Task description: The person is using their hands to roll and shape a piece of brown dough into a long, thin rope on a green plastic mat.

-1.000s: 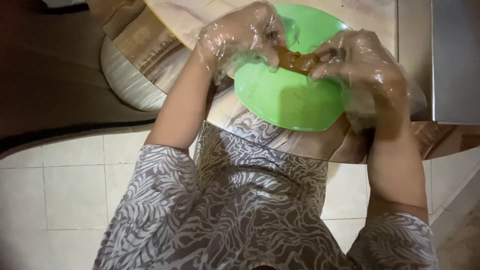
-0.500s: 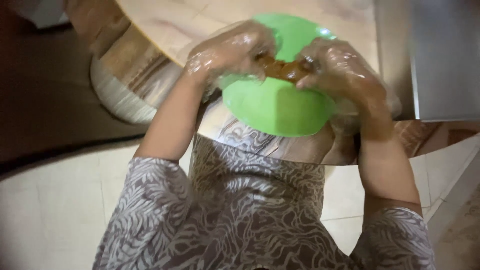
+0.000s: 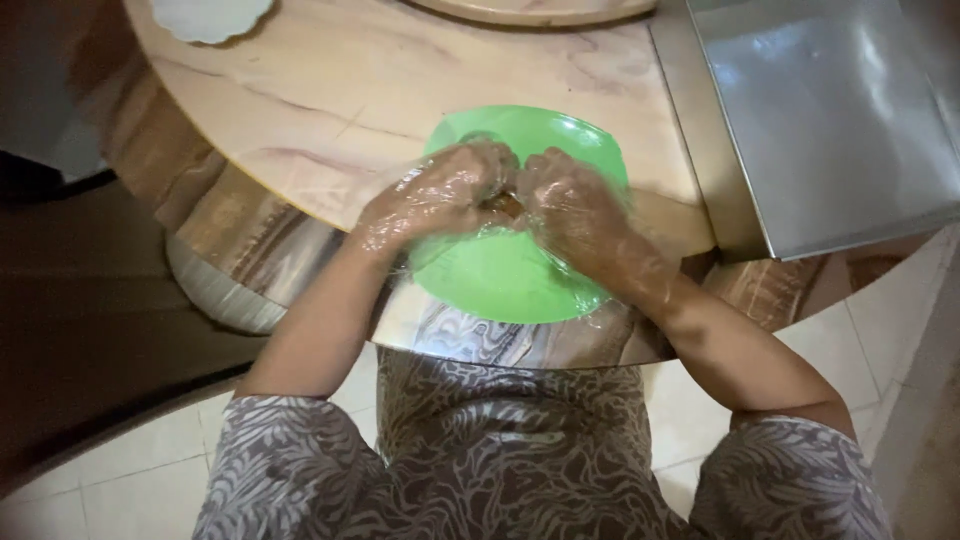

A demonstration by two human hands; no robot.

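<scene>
Green plastic bowl (image 3: 500,280) sits at the desk (image 3: 330,110) edge, and over it your gloved left hand (image 3: 440,195) and right hand (image 3: 575,215) pinch a brown lump (image 3: 505,205) between curled fingers; shaping looks unfinished.

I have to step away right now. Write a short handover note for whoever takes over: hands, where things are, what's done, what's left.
Left hand: in a clear plastic glove, closed on the brown lump.
Right hand: gloved too, pressing the same lump from the other side.
Both work over the green bowl at the near edge of the round marble table; metal tray lies to the right.
Done: lump gathered between the hands.
Left: cannot tell; the bowl looks otherwise bare.
</scene>
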